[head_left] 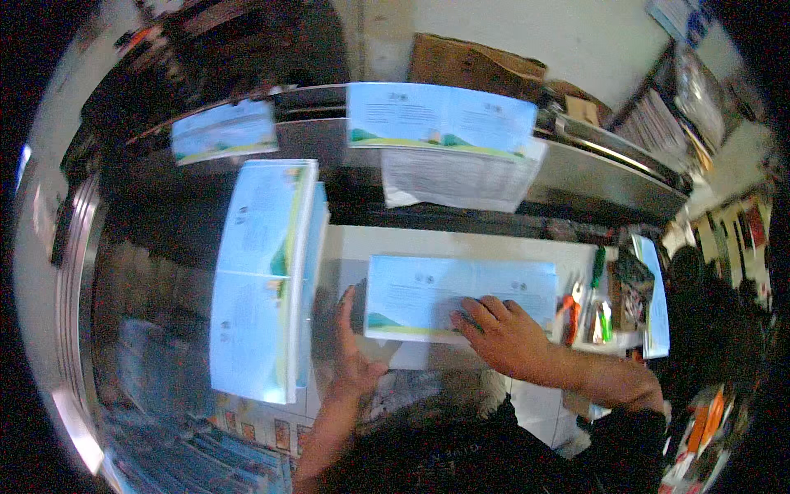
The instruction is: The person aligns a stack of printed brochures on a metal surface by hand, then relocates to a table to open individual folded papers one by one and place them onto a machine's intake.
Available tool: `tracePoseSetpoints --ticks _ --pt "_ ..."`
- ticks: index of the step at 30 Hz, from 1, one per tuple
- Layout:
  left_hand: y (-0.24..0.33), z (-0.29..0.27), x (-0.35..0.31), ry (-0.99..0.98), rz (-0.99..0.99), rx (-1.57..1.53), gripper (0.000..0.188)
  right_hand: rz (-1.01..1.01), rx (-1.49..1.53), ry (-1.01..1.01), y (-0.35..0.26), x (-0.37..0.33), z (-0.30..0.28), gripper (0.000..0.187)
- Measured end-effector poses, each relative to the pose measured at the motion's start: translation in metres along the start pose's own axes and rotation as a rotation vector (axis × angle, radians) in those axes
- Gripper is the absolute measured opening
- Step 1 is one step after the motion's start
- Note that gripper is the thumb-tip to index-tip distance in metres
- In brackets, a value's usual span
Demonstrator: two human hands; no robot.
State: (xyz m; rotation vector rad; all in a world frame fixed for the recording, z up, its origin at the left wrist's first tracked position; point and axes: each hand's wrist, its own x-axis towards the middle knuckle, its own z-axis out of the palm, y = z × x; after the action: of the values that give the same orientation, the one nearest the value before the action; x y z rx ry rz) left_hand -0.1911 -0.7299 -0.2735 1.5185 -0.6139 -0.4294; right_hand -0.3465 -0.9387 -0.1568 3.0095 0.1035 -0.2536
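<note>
In front of me a light-blue printed sheet (411,292), with green hills along its lower edge, lies on the white work surface (362,239). Fingers bent and slightly apart, my right hand (510,342) rests on the sheet's lower right part. My left hand (358,358) is beside its lower left corner, thumb and fingers spread, with nothing visible in it. To the left stands a thick stack of matching printed sheets (255,247), turned sideways. The underside of my right hand is hidden, and the picture is a little blurred.
More matching sheets (403,115) hang over a dark ledge, above a white printed paper (461,177). Right of the surface are an orange-handled tool (569,317), a green-handled tool (599,267) and another blue stack (652,296). Cardboard (477,66) leans at the back.
</note>
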Motion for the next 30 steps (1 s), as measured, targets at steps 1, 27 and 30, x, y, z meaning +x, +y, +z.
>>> tracePoseSetpoints --ticks 1,27,30 --pt "-0.001 0.004 0.000 -0.027 0.027 -0.019 0.101 -0.035 0.194 -0.050 0.010 0.003 -0.004 0.056" --pt "0.027 0.003 0.011 -0.126 0.086 0.773 0.087 0.310 -0.148 0.794 0.153 0.115 -0.153 0.041" --pt "0.015 -0.001 0.007 -0.090 0.186 0.731 0.090 0.222 -0.338 0.926 0.152 0.159 -0.134 0.042"
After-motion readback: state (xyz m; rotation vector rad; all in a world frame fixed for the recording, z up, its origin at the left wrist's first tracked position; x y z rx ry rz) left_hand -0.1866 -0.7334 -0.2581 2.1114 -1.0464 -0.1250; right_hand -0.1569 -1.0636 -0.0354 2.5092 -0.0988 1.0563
